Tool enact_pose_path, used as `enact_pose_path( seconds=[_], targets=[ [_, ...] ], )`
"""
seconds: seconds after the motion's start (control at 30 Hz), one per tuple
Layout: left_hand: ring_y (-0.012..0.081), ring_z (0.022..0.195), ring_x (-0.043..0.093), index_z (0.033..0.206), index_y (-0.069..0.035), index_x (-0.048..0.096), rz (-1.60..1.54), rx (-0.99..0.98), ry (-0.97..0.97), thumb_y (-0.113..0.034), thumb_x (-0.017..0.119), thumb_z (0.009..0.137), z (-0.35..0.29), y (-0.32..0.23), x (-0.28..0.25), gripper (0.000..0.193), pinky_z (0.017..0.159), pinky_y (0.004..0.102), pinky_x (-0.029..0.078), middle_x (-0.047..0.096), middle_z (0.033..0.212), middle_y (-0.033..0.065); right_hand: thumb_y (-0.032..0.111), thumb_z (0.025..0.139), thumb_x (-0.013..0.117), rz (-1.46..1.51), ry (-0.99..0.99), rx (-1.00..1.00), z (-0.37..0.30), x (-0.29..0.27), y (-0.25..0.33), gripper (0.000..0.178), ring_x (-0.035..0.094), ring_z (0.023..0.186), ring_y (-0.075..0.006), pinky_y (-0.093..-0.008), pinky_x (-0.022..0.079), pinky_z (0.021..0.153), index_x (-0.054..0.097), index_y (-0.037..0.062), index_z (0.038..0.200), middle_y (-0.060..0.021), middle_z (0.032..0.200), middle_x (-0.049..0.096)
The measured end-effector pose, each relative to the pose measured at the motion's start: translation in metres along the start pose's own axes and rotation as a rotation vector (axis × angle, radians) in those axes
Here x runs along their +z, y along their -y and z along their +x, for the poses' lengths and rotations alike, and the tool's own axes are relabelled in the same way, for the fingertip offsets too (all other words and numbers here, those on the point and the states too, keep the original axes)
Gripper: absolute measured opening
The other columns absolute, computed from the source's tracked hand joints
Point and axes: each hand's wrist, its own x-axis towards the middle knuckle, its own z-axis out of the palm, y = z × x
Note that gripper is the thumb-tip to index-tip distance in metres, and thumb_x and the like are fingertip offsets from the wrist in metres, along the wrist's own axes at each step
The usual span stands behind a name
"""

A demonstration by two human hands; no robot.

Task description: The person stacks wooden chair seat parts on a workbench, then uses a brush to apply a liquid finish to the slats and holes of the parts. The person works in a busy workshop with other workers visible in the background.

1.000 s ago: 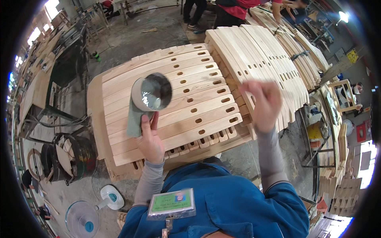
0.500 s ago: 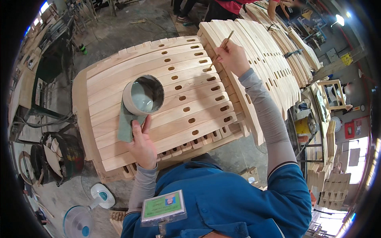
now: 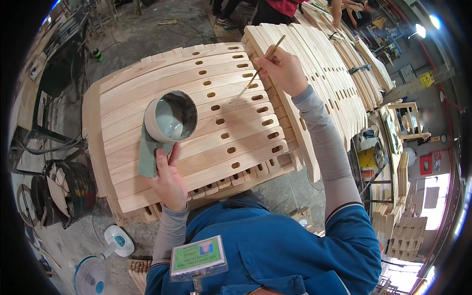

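My left hand (image 3: 168, 181) grips a round pale cup (image 3: 152, 120) from below, thumb up along its side. Inside the cup is a whitish liquid, and its inner wall is stained dark. A stiff green sheet (image 3: 146, 158) is pressed under the cup in the same hand. In my right hand (image 3: 286, 71), a thin wooden stick (image 3: 254, 76) is pinched between thumb and fingers. Its lower end points down at one of the oval slots near the right ends of the pale wooden slats (image 3: 130, 101). Whether the tip touches wood cannot be told.
A second stack of slotted slats (image 3: 314, 59) adjoins on the right. Dark buckets (image 3: 73, 191) with offcuts and a standing fan (image 3: 90, 278) are at the left. At the far side, a person in red (image 3: 278, 10) stands by the wood.
The whole view has shifted slightly. The stick's lower end has moved a little left over its slot. My left hand keeps hold of the cup and green sheet.
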Motion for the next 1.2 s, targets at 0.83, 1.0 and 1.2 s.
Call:
enact_pose_path(
  seconds=[0.83,1.0,1.2],
  targets=[
    [0.0229,0.102,0.052,0.118,0.000,0.042,0.032,-0.001,-0.003,-0.007,0.046,0.089,0.000,-0.001,0.003,0.030,0.087,0.0428,0.046,0.048,0.117,0.0113,0.013,0.082,0.060,0.426,-0.169,0.115,0.019,-0.028,-0.043,0.019,0.062,0.062,-0.0175,-0.0264,0.054,0.058,0.050,-0.0029,0.079,-0.0110,0.072,0.057],
    [0.0209,0.104,0.051,0.116,-0.001,0.045,0.044,0.018,0.018,-0.009,0.047,0.089,0.000,-0.001,0.004,0.029,0.087,0.0423,0.046,0.049,0.116,0.0104,0.014,0.083,0.059,0.251,-0.014,0.048,0.024,-0.003,-0.050,0.019,0.061,0.062,-0.0147,-0.0245,0.052,0.057,0.050,-0.0019,0.077,-0.0080,0.069,0.058],
    [0.0208,0.104,0.051,0.117,-0.001,0.045,0.033,0.032,-0.019,-0.008,0.046,0.089,0.001,0.001,0.000,0.029,0.087,0.0426,0.046,0.050,0.116,0.0104,0.013,0.082,0.059,0.016,0.025,-0.066,0.034,-0.002,-0.021,0.017,0.060,0.061,-0.0107,-0.0219,0.049,0.056,0.053,-0.0024,0.078,-0.0067,0.068,0.060]
  ],
)
